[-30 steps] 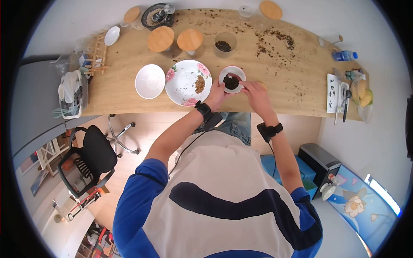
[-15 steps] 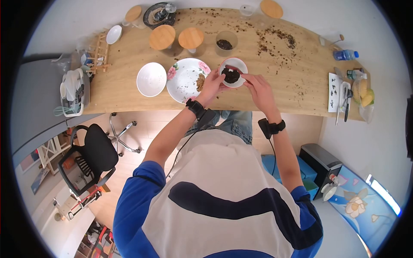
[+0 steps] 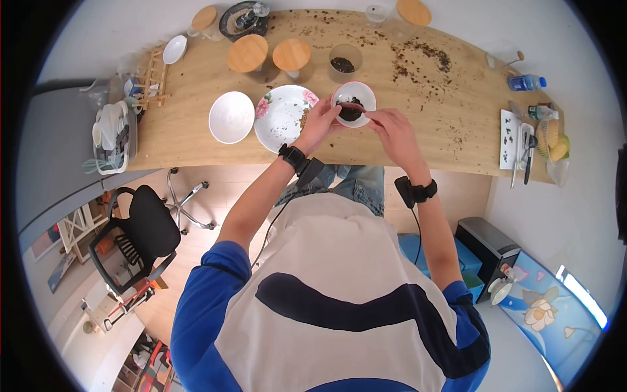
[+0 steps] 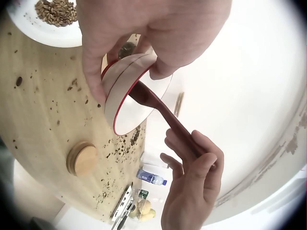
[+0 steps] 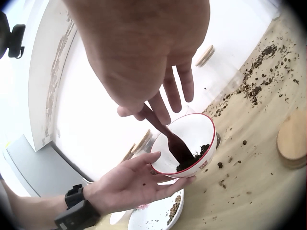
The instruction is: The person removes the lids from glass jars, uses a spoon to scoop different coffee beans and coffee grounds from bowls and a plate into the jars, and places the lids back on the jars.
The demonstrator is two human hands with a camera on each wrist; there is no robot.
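Note:
My left hand [image 3: 316, 125] grips a small white bowl with a red rim [image 3: 366, 95] above the table, thumb at the rim and fingers beneath. Dark crumbly matter [image 5: 203, 150] lies in the bowl. A reddish-brown spatula or spoon [image 5: 178, 146] has its flat end inside, against the dark matter. Its handle [image 4: 176, 125] is pinched between the thumb and fingers of my right hand [image 4: 192, 184]. In the left wrist view the bowl [image 4: 125, 86] appears tilted. Just left of it stands a flowered plate [image 3: 277, 124] with brown grains, partly behind my left hand.
A white bowl [image 3: 231, 117] stands left of the plate. Behind are wooden-lidded jars [image 3: 291, 55], a clear cup of dark matter [image 3: 342, 65] and a dark mortar [image 3: 243, 22]. Dark crumbs [image 3: 431, 59] are scattered at back right. A bottle [image 3: 526, 83] and white tray [image 3: 507, 139] stand at right.
Both hands and the red-rimmed bowl have moved slightly away from the body, up off the table's front part. The spatula's end has shifted within the bowl, and the dark matter looks differently spread.

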